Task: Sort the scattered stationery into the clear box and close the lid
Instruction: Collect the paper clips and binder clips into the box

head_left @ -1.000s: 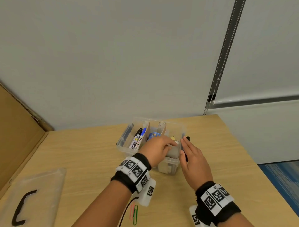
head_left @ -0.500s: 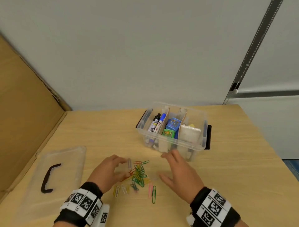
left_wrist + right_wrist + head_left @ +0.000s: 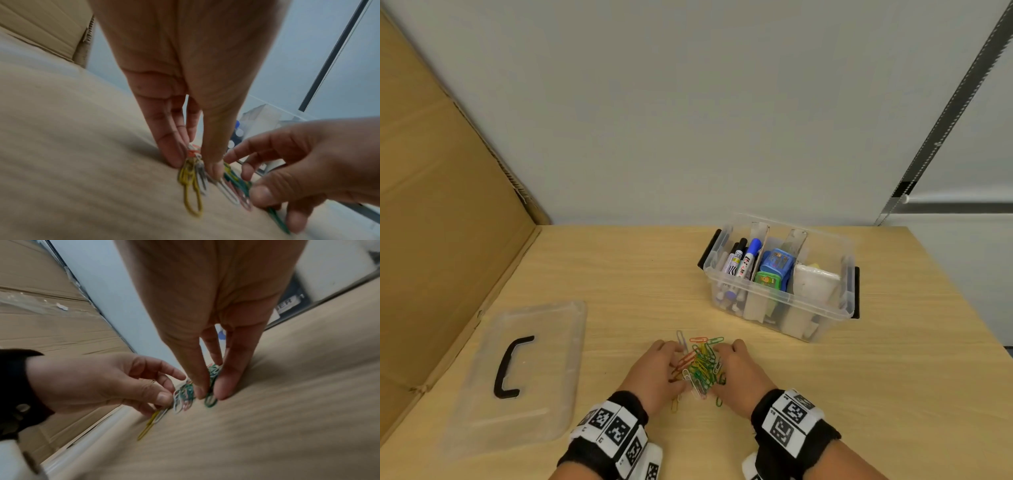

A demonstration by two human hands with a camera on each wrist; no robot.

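Note:
A pile of coloured paper clips (image 3: 700, 365) lies on the wooden table near its front edge. My left hand (image 3: 677, 365) and right hand (image 3: 722, 366) close on the pile from either side. In the left wrist view the left hand (image 3: 193, 164) pinches yellow and white clips (image 3: 190, 178) against the table. In the right wrist view the right hand (image 3: 209, 392) pinches green clips (image 3: 211, 381) between thumb and fingers. The clear box (image 3: 756, 291) stands open at the back right, holding markers (image 3: 739, 260), blue and green items (image 3: 777, 263) and a white block (image 3: 813, 284).
The clear lid (image 3: 517, 377) with a black handle lies flat on the table to the left. A cardboard sheet (image 3: 441, 240) leans along the left side. A pale wall closes the back. A few stray clips (image 3: 674, 406) lie by my wrists.
Both hands left the box, drew back toward me and came together on the paper clip pile. The view has tilted down and left.

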